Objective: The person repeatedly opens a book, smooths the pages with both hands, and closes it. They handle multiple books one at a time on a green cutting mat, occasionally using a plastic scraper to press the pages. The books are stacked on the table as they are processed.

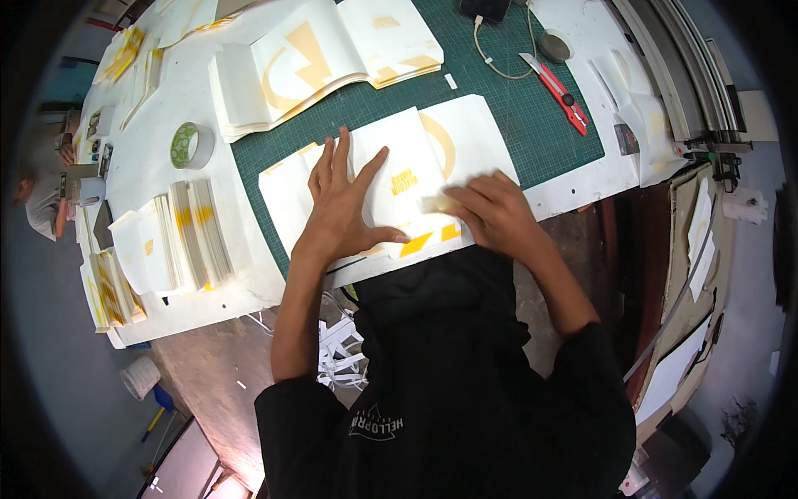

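A white sheet (399, 137) with yellow print lies folded over on the green cutting mat (544, 154) in front of me. My left hand (342, 204) rests flat on its left part, fingers and thumb spread wide. At the sheet's right side, my right hand (496, 212) is closed, gripping a small pale yellowish piece (437, 203) against the paper. That piece is slightly blurred, and the fingers cover part of it, so its kind is unclear. Part of a yellow curved print shows on the layer beneath, beyond the fold.
Beyond lies a stack of printed sheets (320, 62). A red utility knife (559, 96) and a cable (490, 62) are at the mat's far right. Left are a tape roll (200, 148) and folded paper bundles (187, 237). A metal rail (677, 75) runs along the right.
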Demonstrator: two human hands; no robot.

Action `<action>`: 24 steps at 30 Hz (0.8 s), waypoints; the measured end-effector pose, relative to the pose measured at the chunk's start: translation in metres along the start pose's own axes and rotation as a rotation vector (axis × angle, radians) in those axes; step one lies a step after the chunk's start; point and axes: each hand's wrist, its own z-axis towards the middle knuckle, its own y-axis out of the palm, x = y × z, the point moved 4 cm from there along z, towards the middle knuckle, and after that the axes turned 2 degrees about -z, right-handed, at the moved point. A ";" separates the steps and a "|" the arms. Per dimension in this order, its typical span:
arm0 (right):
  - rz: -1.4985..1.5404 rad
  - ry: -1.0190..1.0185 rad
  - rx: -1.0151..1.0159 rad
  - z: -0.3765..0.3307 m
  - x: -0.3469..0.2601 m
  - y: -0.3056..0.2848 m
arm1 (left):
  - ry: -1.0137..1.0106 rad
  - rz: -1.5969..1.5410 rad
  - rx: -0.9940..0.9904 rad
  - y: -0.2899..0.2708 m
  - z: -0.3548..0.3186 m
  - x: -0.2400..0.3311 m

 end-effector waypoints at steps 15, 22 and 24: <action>-0.124 -0.213 -0.005 -0.045 -0.004 0.004 | -0.006 0.021 -0.009 0.000 -0.003 0.003; -0.180 0.551 0.222 -0.090 0.082 -0.047 | 0.002 0.013 0.031 -0.001 -0.005 0.002; -0.377 0.348 0.298 -0.057 0.050 -0.053 | 0.011 -0.081 0.127 -0.005 -0.007 0.000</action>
